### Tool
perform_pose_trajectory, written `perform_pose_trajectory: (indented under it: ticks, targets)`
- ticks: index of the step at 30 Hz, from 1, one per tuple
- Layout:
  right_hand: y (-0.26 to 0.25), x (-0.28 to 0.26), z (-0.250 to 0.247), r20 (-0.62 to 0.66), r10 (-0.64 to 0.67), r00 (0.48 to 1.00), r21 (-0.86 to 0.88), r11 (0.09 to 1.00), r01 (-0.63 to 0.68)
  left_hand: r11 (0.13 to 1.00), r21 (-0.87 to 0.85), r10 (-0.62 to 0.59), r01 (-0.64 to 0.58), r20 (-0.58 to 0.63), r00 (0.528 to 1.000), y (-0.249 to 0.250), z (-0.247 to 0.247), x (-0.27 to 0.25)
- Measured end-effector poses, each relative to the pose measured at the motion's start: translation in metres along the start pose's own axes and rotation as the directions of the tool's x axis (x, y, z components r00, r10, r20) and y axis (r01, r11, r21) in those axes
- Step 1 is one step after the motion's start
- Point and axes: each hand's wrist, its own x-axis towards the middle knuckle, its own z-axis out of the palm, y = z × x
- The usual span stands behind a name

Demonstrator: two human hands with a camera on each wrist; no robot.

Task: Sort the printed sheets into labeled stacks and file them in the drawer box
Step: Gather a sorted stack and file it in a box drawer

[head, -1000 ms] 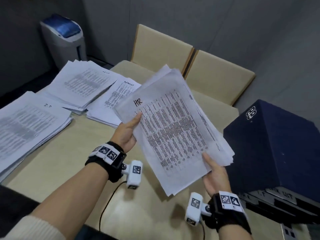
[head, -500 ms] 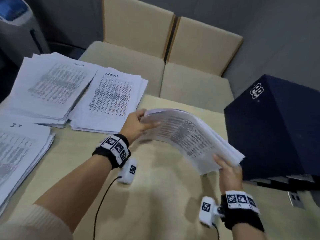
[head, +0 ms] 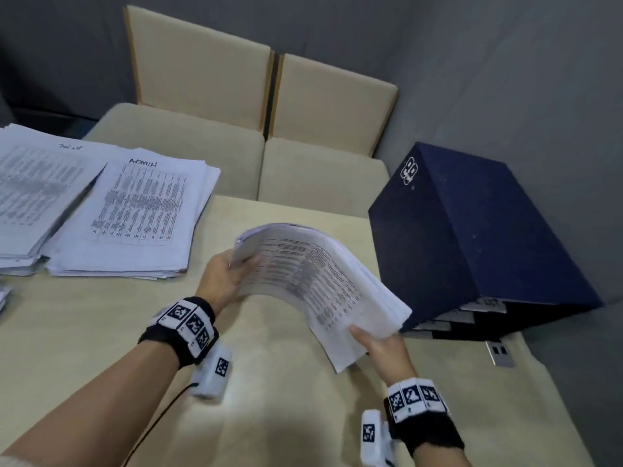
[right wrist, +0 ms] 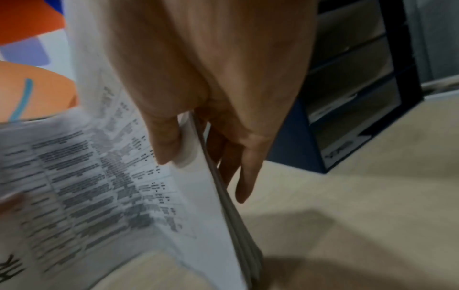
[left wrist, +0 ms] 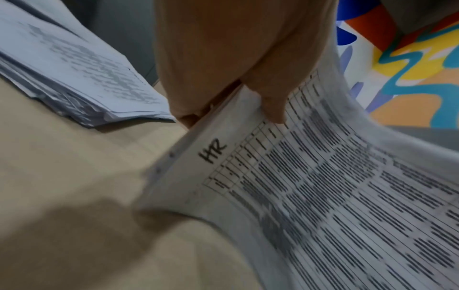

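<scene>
Both hands hold a thick stack of printed sheets [head: 313, 281] marked "HR" [left wrist: 213, 150], bowed upward above the beige table. My left hand [head: 224, 276] grips its far-left end, thumb on top [left wrist: 273, 109]. At the near-right end my right hand [head: 377, 343] pinches the stack, thumb on top [right wrist: 166, 141] and fingers underneath. The stack's right edge lies close to the front of the dark blue drawer box [head: 472, 230], whose drawers [right wrist: 347, 109] show in the right wrist view.
A stack marked "ADMIN" [head: 135, 217] and another stack [head: 37, 190] lie at the table's [head: 101, 332] left, with a further pile's corner at the left edge. Two beige chairs [head: 263, 129] stand behind the table. A grey wall runs along the right.
The HR stack has dropped from upright and facing me to low and bowed over the table, shifting toward the drawer box. Both hands kept their hold.
</scene>
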Motion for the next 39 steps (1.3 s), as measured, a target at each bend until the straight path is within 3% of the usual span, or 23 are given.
perform_pose_trajectory:
  ticks: [3, 6, 9, 11, 13, 17, 20, 23, 26, 28, 33, 36, 39]
  targets:
    - [0.006, -0.008, -0.049, 0.063, -0.011, 0.998, -0.011, 1.000, 0.011, 1.000, -0.008, 0.006, -0.006, 0.015, 1.000, 0.005, 0.022, -0.014]
    - [0.023, -0.014, -0.100, 0.159, 0.012, 0.987, 0.071, 0.997, -0.023, 0.998, -0.024, -0.063, 0.064, 0.034, 0.997, 0.003, 0.057, -0.032]
    - [0.039, -0.018, -0.132, 0.218, 0.058, 0.974, 0.100, 0.992, -0.081, 0.990, 0.079, -0.121, 0.118, 0.033, 0.992, -0.007, 0.095, -0.052]
    - [0.052, -0.021, -0.149, 0.238, 0.098, 0.966, 0.092, 0.988, -0.123, 0.973, 0.147, -0.173, 0.175, -0.032, 0.984, -0.021, 0.110, -0.063]
    - [0.064, -0.024, -0.164, 0.250, 0.137, 0.959, 0.131, 0.976, -0.173, 0.950, 0.185, -0.242, 0.253, -0.082, 0.967, -0.029, 0.114, -0.074]
    - [0.070, -0.038, -0.182, 0.348, 0.179, 0.920, 0.221, 0.938, -0.266, 0.851, 0.325, -0.431, 0.413, -0.018, 0.902, -0.040, 0.115, -0.092]
    - [0.068, -0.041, -0.183, 0.375, 0.181, 0.909, 0.290, 0.909, -0.300, 0.842, 0.266, -0.496, 0.469, 0.041, 0.867, -0.050, 0.115, -0.100]
    - [0.073, -0.042, -0.182, 0.343, 0.203, 0.917, 0.264, 0.916, -0.301, 0.842, 0.180, -0.516, 0.509, -0.013, 0.857, -0.070, 0.108, -0.095]
    - [0.074, -0.051, -0.189, 0.316, 0.219, 0.923, 0.251, 0.919, -0.304, 0.816, -0.012, -0.578, 0.578, -0.028, 0.815, -0.055, 0.106, -0.102]
    - [0.078, -0.061, -0.196, 0.306, 0.224, 0.925, 0.231, 0.925, -0.301, 0.813, -0.062, -0.578, 0.578, 0.025, 0.816, -0.050, 0.107, -0.105]
    - [0.086, -0.089, -0.222, 0.249, 0.232, 0.940, 0.225, 0.930, -0.289, 0.841, 0.018, -0.541, 0.541, 0.042, 0.840, -0.044, 0.125, -0.123]
    - [0.086, -0.100, -0.242, 0.266, 0.261, 0.928, 0.258, 0.908, -0.329, 0.837, 0.181, -0.528, 0.517, 0.014, 0.849, -0.040, 0.153, -0.134]
    - [0.080, -0.103, -0.265, 0.224, 0.245, 0.943, 0.268, 0.915, -0.301, 0.827, 0.298, -0.538, 0.476, 0.173, 0.825, -0.042, 0.182, -0.139]
